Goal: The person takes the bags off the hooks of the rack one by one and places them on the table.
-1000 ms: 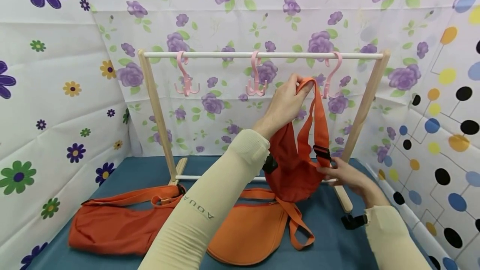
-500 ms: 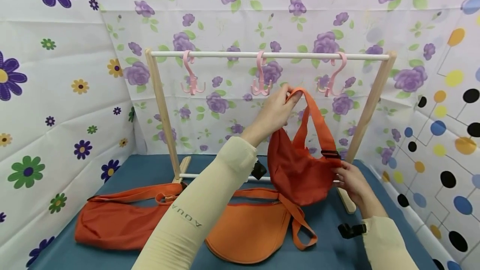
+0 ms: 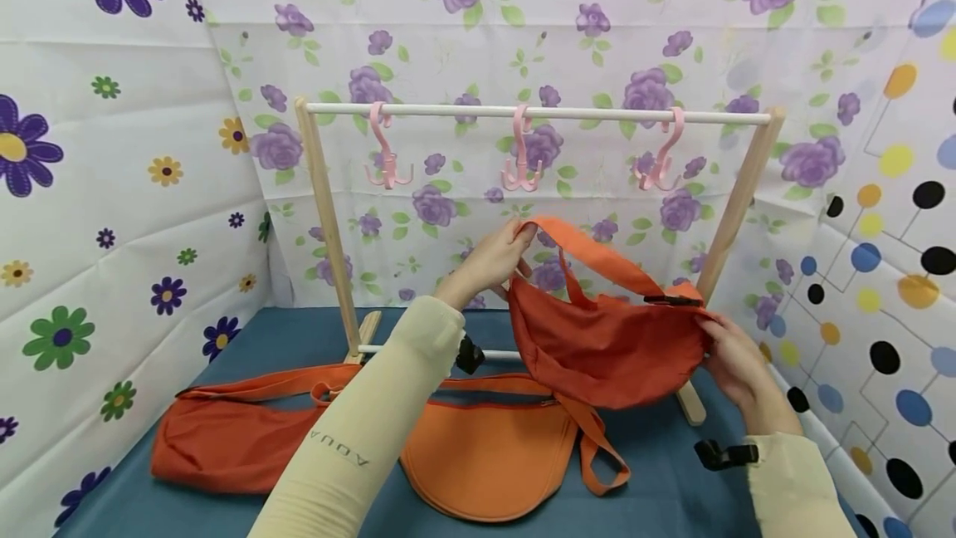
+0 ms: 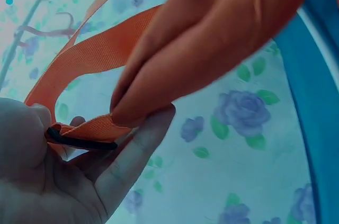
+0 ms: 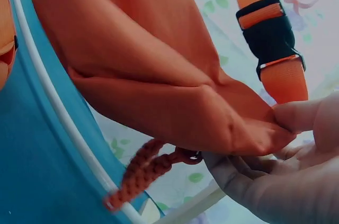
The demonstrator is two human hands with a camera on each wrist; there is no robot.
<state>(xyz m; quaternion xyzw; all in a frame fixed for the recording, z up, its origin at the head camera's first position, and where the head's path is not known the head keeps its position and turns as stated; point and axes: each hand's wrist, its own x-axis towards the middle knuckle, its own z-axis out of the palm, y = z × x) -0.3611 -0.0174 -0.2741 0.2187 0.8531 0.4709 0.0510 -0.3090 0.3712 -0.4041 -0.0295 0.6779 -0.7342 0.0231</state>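
Note:
A red-orange waist bag (image 3: 605, 347) is held up in the air between both hands, in front of the rack. My left hand (image 3: 489, 262) grips the orange strap (image 3: 590, 251) by the bag's left end. In the left wrist view, the thumb and fingers close around folded webbing beside a black strap slider (image 4: 79, 142). My right hand (image 3: 739, 364) pinches the bag's right corner. The right wrist view shows a fastened black buckle (image 5: 270, 33) on the strap above that hand, and a braided cord (image 5: 143, 173) hanging beneath the bag.
Behind the bag stands a wooden rack (image 3: 326, 227) with a white rail (image 3: 448, 110) carrying pink hooks (image 3: 520, 152). On the blue cloth (image 3: 665, 480) lie an orange half-round bag (image 3: 493, 459) and, at left, another red-orange bag (image 3: 224, 442). Printed sheets line the sides.
My left hand has come down and leftward with the strap. My right hand has shifted slightly right, and the bag has stretched from hanging bunched to lying wider between the hands.

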